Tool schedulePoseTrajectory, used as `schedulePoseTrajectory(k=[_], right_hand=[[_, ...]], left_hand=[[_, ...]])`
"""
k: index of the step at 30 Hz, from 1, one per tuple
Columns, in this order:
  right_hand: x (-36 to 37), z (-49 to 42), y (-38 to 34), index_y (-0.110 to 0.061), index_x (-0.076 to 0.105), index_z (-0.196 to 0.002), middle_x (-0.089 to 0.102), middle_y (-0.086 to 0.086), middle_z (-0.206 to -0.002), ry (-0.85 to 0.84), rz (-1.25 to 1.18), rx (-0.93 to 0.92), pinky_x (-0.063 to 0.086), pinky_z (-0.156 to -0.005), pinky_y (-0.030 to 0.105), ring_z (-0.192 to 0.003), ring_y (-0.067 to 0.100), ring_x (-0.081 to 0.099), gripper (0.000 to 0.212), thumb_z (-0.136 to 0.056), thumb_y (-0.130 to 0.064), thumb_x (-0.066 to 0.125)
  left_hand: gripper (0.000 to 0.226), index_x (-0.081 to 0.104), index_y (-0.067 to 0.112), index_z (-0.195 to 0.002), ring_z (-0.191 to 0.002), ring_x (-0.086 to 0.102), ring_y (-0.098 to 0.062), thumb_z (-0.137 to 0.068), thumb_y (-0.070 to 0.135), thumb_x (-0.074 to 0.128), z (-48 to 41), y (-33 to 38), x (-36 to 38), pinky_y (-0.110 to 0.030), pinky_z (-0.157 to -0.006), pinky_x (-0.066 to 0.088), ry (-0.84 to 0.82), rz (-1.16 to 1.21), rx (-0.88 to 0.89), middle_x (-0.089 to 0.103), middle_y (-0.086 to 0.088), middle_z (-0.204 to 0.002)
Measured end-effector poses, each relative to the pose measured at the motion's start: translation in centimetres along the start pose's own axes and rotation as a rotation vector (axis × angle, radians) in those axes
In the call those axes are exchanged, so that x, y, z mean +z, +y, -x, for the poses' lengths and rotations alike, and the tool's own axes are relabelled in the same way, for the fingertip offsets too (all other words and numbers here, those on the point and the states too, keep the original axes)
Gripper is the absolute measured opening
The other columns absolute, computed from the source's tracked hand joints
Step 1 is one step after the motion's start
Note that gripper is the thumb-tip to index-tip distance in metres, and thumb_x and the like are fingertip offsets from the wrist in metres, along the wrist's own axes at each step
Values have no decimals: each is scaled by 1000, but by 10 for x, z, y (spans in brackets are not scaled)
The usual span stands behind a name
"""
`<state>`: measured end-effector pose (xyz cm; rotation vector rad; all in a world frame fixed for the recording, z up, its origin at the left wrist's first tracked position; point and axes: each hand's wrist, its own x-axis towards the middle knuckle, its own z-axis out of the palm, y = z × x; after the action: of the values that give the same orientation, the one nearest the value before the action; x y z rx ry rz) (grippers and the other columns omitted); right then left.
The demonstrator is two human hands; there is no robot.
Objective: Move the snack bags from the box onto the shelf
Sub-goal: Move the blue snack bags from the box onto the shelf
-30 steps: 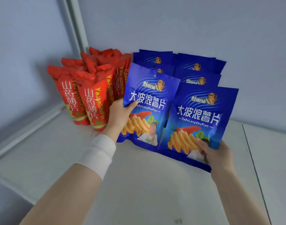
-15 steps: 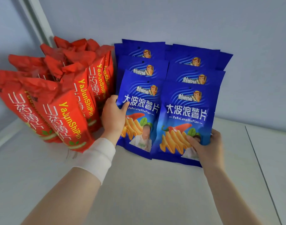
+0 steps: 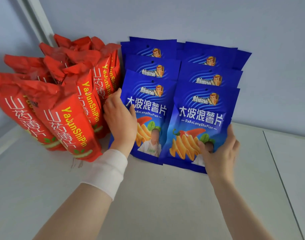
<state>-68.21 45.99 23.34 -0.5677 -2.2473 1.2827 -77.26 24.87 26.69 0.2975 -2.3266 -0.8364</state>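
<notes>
Two rows of blue chip bags lean against the back wall on the white shelf [image 3: 165, 196]. My left hand [image 3: 120, 122] grips the left edge of the front left blue bag [image 3: 148, 108], thumb on its face, fingers between it and the red bags [image 3: 70, 122]. My right hand [image 3: 221, 153] holds the lower right corner of the front right blue bag [image 3: 200, 116], with the thumb on the front and the fingers round the right edge. Both front bags stand against the blue bags behind them [image 3: 207, 80]. No box is in view.
Several tall red snack bags stand packed at the left, touching the blue rows. A white upright post [image 3: 39, 19] rises in the back left corner. A seam [image 3: 278, 170] crosses the shelf board right of the blue bags.
Both hands have pushed the two front blue bags back and upright against the rows behind. The bags now stand side by side on the shelf. The view has moved closer.
</notes>
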Motion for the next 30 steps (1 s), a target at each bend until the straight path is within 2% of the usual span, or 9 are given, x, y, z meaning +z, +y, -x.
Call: schedulePoseTrajectory(k=[4, 8, 11, 14, 16, 20, 24, 30], right_hand=[[3, 2, -3, -13, 33, -142, 22, 17, -148, 43, 256, -135, 32, -107, 50, -135, 33, 21, 72, -80, -18, 70], [-1, 4, -14, -10, 37, -139, 23, 16, -151, -24, 475, -279, 23, -110, 48, -141, 33, 17, 65, -83, -26, 66], [-9, 9, -26, -10, 38, -140, 29, 16, -149, -124, 640, -395, 21, -111, 49, -142, 34, 19, 61, -86, -26, 62], [-20, 26, -40, -7, 49, -131, 48, 18, -135, -214, 768, -559, 30, -105, 55, -134, 38, 35, 52, -83, -19, 65], [-28, 46, -49, -4, 55, -123, 55, 19, -125, -276, 786, -685, 34, -102, 55, -129, 39, 41, 44, -82, -16, 65], [-40, 109, -64, -9, 42, -134, 42, 13, -139, -516, 808, -892, 24, -106, 44, -136, 32, 26, 46, -93, -27, 48], [-52, 197, -76, -13, 35, -139, 36, 10, -143, -699, 761, -1030, 23, -107, 41, -136, 29, 26, 46, -96, -28, 41], [-47, 350, -86, -13, 46, -128, 48, 9, -132, -859, 652, -1355, 31, -100, 40, -127, 30, 38, 37, -93, -22, 46]], left_hand=[[47, 50, 9, -129, -127, 44, -33, -84, 11, 63, 9, 6, -2, -45, -99, 40, -23, -103, 201, 48, -15, -136], [35, 61, 8, -113, -111, 57, -33, -79, 12, 69, 22, 17, -14, -41, -87, 48, -160, -267, 489, 61, -13, -117], [28, 54, 12, -118, -109, 54, -27, -92, 21, 54, 36, 29, -40, -36, -86, 42, -342, -453, 524, 58, -8, -117], [28, 49, 12, -121, -112, 51, -27, -96, 24, 42, 61, 35, -79, -36, -87, 39, -370, -640, 531, 56, -7, -118], [31, 47, 10, -124, -112, 50, -29, -96, 21, 42, 87, 34, -110, -39, -88, 39, -371, -730, 512, 56, -9, -118], [32, 47, 9, -124, -118, 45, -32, -94, 18, 43, 154, 11, -180, -42, -94, 35, -407, -850, 350, 52, -13, -123], [31, 47, 9, -124, -115, 48, -31, -95, 17, 42, 231, -23, -260, -40, -91, 38, -455, -945, 190, 53, -11, -122], [26, 51, 11, -118, -108, 51, -27, -95, 18, 42, 342, -93, -380, -37, -87, 41, -467, -1088, -81, 55, -8, -115]])
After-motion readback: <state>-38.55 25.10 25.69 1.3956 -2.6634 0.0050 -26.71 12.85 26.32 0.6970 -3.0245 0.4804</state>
